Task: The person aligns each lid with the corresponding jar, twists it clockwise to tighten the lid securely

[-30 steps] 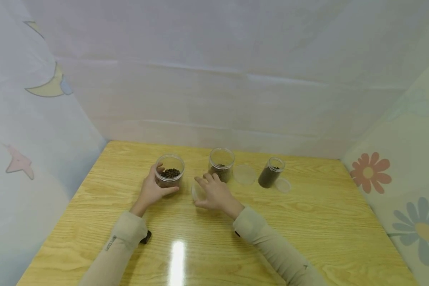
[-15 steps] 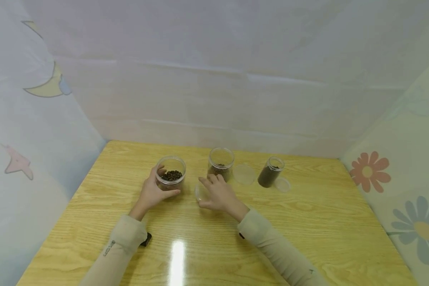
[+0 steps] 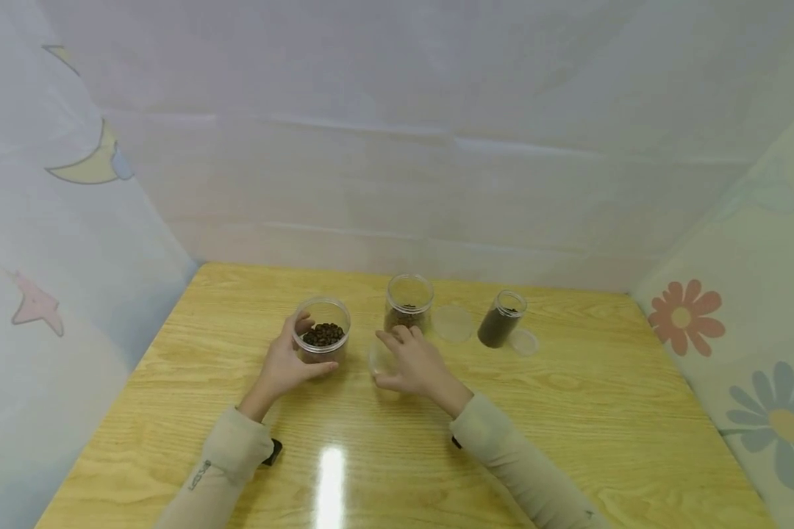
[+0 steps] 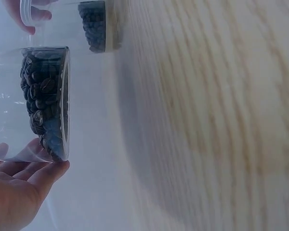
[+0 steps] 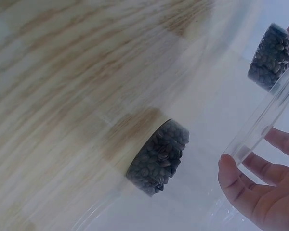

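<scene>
My left hand [image 3: 283, 365] grips a wide clear jar [image 3: 323, 355] part filled with coffee beans [image 4: 41, 96], mouth up, thumb on the near side. In the left wrist view the base of this jar shows raised off the tabletop. To the right, my right hand [image 3: 418, 366] holds a clear round lid [image 5: 262, 120] by its rim, fingers and thumb spread around the edge. That lid is level with the jar and apart from it. Behind the right hand stands a second lidless jar [image 3: 409, 297], with dark beans at its bottom.
A slim jar [image 3: 499, 327] of dark contents stands further right on the wooden table [image 3: 602, 411], without a lid. One large lid [image 3: 453, 323] lies between the two standing jars, and a small lid [image 3: 523, 342] beside the slim one. Printed cloth hangs around the table.
The left hand and its jar have shifted a little right and towards me. My right hand has drawn the lid slightly right. Both standing jars and the lying lids have stayed put.
</scene>
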The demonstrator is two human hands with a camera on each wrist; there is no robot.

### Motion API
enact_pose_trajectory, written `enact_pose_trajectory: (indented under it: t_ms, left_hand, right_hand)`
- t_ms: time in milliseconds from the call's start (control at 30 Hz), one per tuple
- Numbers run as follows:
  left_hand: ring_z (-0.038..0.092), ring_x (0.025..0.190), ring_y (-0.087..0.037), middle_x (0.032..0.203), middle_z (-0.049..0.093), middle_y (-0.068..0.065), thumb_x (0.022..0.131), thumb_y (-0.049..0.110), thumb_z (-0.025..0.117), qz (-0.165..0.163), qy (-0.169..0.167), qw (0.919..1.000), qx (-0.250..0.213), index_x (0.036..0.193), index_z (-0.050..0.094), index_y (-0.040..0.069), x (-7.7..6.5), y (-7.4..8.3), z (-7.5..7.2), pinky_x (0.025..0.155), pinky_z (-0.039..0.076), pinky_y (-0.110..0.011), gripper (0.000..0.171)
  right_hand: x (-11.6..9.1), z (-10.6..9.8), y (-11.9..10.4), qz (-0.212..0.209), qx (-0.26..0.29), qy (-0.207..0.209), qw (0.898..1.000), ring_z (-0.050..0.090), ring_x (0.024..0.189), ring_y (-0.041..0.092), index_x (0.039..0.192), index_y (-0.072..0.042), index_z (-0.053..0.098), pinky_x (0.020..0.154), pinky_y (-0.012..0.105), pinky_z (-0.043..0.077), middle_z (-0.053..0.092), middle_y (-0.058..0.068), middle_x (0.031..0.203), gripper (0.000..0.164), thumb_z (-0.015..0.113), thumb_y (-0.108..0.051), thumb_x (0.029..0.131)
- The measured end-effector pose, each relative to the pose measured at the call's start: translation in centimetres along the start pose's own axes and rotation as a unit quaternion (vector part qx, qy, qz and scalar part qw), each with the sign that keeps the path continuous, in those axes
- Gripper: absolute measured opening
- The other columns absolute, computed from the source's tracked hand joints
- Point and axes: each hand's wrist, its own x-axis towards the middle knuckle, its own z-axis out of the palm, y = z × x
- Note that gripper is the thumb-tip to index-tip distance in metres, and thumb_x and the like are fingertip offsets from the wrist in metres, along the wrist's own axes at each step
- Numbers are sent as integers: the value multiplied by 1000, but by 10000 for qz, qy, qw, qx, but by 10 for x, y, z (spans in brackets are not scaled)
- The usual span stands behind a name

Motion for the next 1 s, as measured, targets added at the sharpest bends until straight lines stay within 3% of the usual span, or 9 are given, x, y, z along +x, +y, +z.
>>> enact_pose_trajectory:
  t_ms: [367,633,1000]
  left_hand:
    - [34,125,-32,135,39,-21,64,27,84,110,-100,9998,-91,140,22,5,-6,4,3,96,30,-60,101]
    - [36,125,-31,134,41,-19,62,26,85,116,-90,9999,-82,140,23,4,-9,13,5,98,30,-57,102]
    - [39,123,-31,132,44,-17,60,25,86,313,-129,9994,-120,138,26,1,-14,14,13,95,34,-56,101]
  right_hand:
    - [-11,-1,7,89,203,203,9995,47,106,30,134,-12,45,63,35,51,47,14,123,72,65,-47,74]
    - [-19,-7,10,101,242,286,9992,47,108,32,134,-12,45,63,38,52,47,15,123,73,66,-47,73]
    - [-30,-7,13,97,431,386,9983,47,107,33,134,-11,45,66,42,51,48,15,122,72,66,-44,74]
